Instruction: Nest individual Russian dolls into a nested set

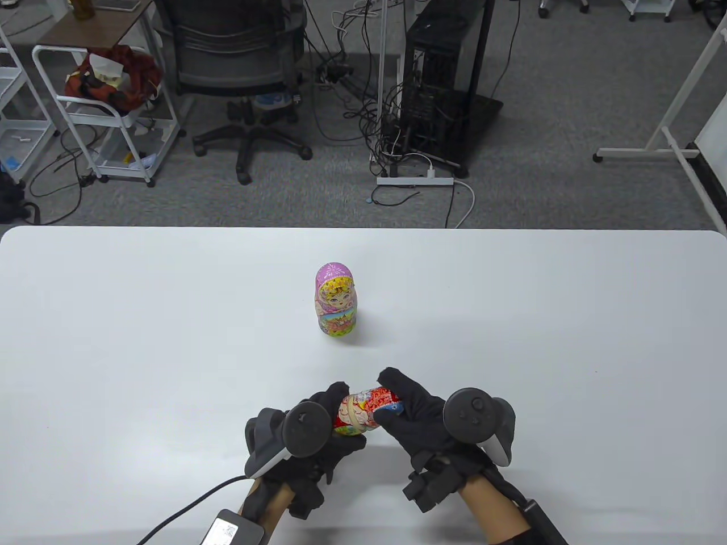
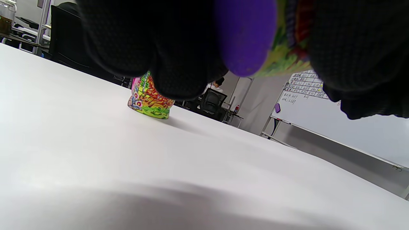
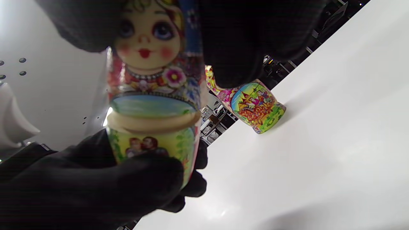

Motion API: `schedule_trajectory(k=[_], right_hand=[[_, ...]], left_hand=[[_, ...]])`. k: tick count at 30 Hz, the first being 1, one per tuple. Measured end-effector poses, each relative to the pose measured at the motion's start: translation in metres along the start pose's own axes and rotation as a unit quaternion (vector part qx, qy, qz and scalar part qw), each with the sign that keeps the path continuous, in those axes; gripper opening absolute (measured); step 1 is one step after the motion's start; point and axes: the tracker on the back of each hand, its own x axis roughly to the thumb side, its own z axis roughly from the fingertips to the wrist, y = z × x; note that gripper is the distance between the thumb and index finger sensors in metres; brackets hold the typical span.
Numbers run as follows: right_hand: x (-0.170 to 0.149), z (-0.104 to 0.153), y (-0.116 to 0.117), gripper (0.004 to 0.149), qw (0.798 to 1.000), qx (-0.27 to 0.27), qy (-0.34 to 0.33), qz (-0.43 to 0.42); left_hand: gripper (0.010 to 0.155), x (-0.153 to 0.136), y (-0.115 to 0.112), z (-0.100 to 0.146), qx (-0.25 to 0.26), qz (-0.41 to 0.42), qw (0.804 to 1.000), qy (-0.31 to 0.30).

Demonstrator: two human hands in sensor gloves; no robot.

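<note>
A pink-headed doll stands upright on the white table, apart from my hands; it also shows in the left wrist view and in the right wrist view. My left hand grips the bottom half and my right hand grips the top half of a red doll, held on its side above the table's near part. In the right wrist view the red doll shows a pale wooden rim at the seam between its halves, which are slightly apart.
The table's far edge runs across the view, with an office chair and a computer tower on the floor beyond. A cable and a grey box lie by my left wrist.
</note>
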Motion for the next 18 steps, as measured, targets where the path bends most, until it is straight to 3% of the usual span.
schedule_trajectory(k=[7,18], right_hand=[[-0.0007,-0.0008,0.0029,0.065,1.000,0.024,-0.003,-0.009],[-0.0007,0.0003,0.0025,0.065,1.000,0.001,0.005,0.000]], left_hand=[[0.093,0.0009,-0.0024,0.0000,-0.007,0.000,1.000,-0.007],[0.094,0.0022,-0.0016,-0.0001,-0.012,0.016,1.000,-0.007]])
